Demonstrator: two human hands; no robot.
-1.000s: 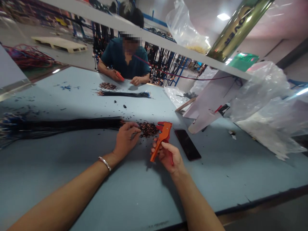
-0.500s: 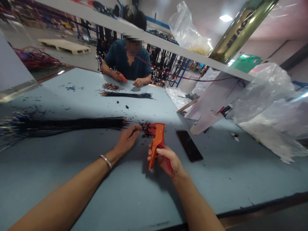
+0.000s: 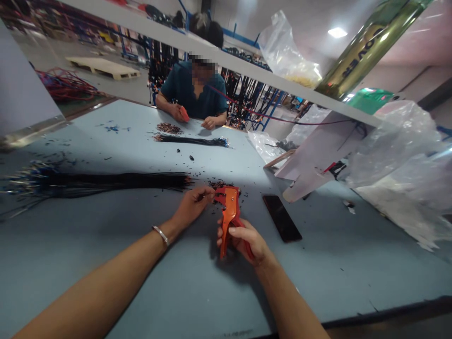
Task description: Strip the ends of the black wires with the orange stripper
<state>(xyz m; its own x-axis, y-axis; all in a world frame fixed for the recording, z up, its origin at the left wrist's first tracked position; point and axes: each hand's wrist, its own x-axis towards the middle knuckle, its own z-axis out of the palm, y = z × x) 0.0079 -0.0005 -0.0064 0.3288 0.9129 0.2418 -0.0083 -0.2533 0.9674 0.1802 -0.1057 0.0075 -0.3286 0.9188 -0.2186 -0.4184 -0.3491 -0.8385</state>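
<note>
1. Nearest, the right hand (image 3: 247,242) was wrapped around the handles of an orange-and-red, pistol-shaped hand tool (image 3: 231,205); the fingers were curled, the handles visibly spread.

2. The left hand (image 3: 192,205), a silver-coloured metal bangle (image 3: 160,234) at its wrist, had thumb and forefinger pinched together (whether a wire lay between them was too fine to tell). Just before, the tool had stood apart to the right; now its head met those fingertips, which suggested that the two hands had been brought into working position.

3. Right of the tool lay a black, flat, rectangular phone (image 3: 282,219) on the blue-grey tabletop (image 3: 158,296).

4. Beyond the fingertips, the tool partly covered a heap of small dark and coppery clippings (image 3: 217,183); left of it stretched a long bundle of thin black wires (image 3: 120,182).

5. Farther off, a co-worker's hand (image 3: 175,112) held a red tool (image 3: 184,113).
</note>
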